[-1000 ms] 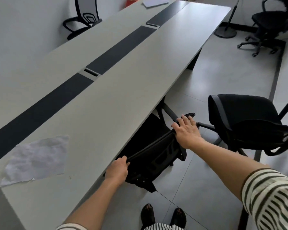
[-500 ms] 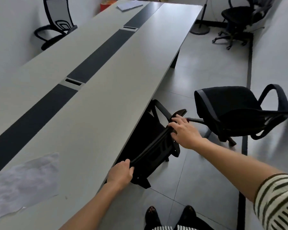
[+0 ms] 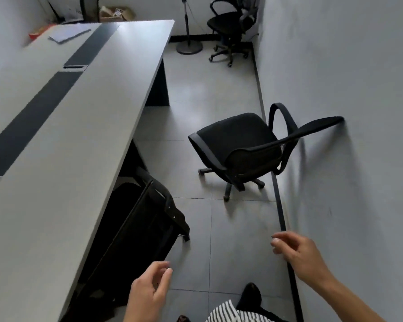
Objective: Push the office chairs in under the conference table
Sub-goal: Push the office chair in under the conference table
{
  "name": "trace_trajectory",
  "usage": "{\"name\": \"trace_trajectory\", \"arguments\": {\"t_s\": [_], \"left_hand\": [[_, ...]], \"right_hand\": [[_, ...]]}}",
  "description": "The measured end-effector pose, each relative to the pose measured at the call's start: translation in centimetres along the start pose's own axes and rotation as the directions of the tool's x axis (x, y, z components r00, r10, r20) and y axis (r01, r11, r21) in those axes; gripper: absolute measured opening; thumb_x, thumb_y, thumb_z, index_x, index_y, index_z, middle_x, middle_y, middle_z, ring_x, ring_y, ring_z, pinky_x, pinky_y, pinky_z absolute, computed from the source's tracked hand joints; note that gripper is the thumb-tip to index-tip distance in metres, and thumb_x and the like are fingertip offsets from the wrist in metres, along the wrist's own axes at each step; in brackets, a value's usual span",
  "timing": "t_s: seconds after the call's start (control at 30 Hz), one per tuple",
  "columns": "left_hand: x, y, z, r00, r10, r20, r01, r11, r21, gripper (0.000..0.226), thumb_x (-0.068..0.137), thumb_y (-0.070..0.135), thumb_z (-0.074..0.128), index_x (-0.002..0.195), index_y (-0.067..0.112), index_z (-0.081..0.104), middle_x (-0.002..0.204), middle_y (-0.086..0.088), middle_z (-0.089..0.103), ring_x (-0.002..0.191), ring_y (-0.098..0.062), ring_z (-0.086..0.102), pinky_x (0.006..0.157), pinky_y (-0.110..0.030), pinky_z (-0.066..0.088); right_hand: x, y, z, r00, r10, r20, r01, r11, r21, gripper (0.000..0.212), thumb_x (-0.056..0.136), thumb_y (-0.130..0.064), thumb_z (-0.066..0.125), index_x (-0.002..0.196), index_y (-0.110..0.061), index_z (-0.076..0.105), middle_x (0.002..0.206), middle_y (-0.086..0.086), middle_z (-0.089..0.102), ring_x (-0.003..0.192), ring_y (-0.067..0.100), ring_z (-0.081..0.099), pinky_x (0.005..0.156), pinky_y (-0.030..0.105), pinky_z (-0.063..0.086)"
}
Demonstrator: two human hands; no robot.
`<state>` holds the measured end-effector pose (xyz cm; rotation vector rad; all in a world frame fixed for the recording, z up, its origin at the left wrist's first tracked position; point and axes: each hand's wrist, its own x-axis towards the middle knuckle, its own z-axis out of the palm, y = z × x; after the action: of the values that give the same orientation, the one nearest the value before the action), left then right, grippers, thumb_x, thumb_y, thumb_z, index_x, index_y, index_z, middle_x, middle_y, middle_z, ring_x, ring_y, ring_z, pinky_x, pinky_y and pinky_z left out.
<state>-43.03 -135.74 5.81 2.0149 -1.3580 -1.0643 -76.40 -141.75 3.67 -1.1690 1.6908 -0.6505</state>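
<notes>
A long grey conference table (image 3: 63, 126) with a dark centre strip runs along the left. A black office chair (image 3: 137, 226) stands tucked under its near edge, only its backrest and one armrest showing. A second black chair (image 3: 240, 145) stands out on the tiled floor by the right wall, its backrest touching the wall. A third black chair (image 3: 228, 26) sits in the far corner. My left hand (image 3: 149, 296) hovers low, fingers loosely apart, holding nothing, just right of the tucked chair. My right hand (image 3: 298, 254) is raised near the wall, fingers curled loosely, empty.
The grey wall (image 3: 358, 112) closes the aisle on the right, with a black skirting strip (image 3: 279, 205) along its foot. A stand with a round base (image 3: 189, 46) is at the far end. Papers (image 3: 68, 33) lie on the far tabletop. My shoe (image 3: 251, 293) shows below.
Both hands have let go of the near chair's backrest and pulled back. The chair now sits further under the table. The view has swung right toward the second chair.
</notes>
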Motion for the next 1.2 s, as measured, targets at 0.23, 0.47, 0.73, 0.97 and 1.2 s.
{"name": "trace_trajectory", "arguments": {"t_s": [0.23, 0.47, 0.73, 0.97, 1.2], "left_hand": [[4.4, 9.6, 9.0, 0.981, 0.138, 0.134, -0.136, 0.990, -0.023, 0.010, 0.086, 0.019, 0.064, 0.093, 0.025, 0.068, 0.080, 0.006, 0.072, 0.081, 0.002, 0.065, 0.066, -0.007, 0.047], [11.6, 16.2, 12.4, 0.962, 0.198, 0.188, -0.196, 0.980, -0.026, 0.011, 0.086, 0.020, 0.064, 0.093, 0.027, 0.068, 0.077, 0.005, 0.071, 0.078, -0.004, 0.065, 0.064, -0.009, 0.048], [24.0, 23.8, 17.1, 0.906, 0.392, 0.158, -0.406, 0.911, 0.069, 0.017, 0.090, 0.027, 0.058, 0.105, 0.022, 0.063, 0.099, 0.012, 0.063, 0.094, -0.004, 0.060, 0.082, -0.024, 0.049], [33.6, 27.1, 22.8, 0.850, 0.428, 0.307, -0.519, 0.782, 0.345, 0.046, 0.090, 0.052, 0.044, 0.122, 0.021, 0.054, 0.123, 0.004, 0.054, 0.113, -0.015, 0.049, 0.096, -0.031, 0.037], [36.7, 25.4, 24.6, 0.847, 0.271, 0.458, -0.497, 0.710, 0.498, 0.087, 0.074, 0.080, 0.009, 0.136, 0.028, 0.041, 0.122, 0.009, 0.057, 0.112, -0.011, 0.051, 0.093, -0.027, 0.037]], "right_hand": [[2.1, 4.1, -8.2, 0.980, 0.139, -0.143, -0.116, 0.980, 0.160, 0.008, 0.087, -0.013, 0.066, 0.090, -0.017, 0.072, 0.076, 0.002, 0.076, 0.072, 0.014, 0.072, 0.067, 0.027, 0.049], [7.6, 2.8, -11.9, 0.956, 0.156, -0.248, -0.103, 0.972, 0.211, 0.010, 0.087, -0.015, 0.066, 0.095, -0.018, 0.072, 0.080, 0.000, 0.076, 0.073, 0.010, 0.071, 0.072, 0.030, 0.054], [19.0, -2.2, -16.8, 0.901, 0.014, -0.433, -0.077, 0.989, -0.127, 0.014, 0.088, -0.025, 0.064, 0.101, -0.023, 0.070, 0.089, -0.009, 0.072, 0.082, 0.009, 0.067, 0.080, 0.038, 0.057], [32.9, -5.1, -19.6, 0.888, -0.203, -0.414, -0.031, 0.870, -0.492, 0.028, 0.088, -0.026, 0.061, 0.114, -0.015, 0.065, 0.114, 0.006, 0.065, 0.112, 0.027, 0.056, 0.093, 0.038, 0.043], [42.4, -2.9, -19.0, 0.924, -0.290, -0.251, 0.032, 0.711, -0.702, 0.052, 0.087, -0.054, 0.032, 0.089, -0.023, 0.073, 0.100, -0.002, 0.072, 0.103, 0.021, 0.062, 0.094, 0.037, 0.031]]}}
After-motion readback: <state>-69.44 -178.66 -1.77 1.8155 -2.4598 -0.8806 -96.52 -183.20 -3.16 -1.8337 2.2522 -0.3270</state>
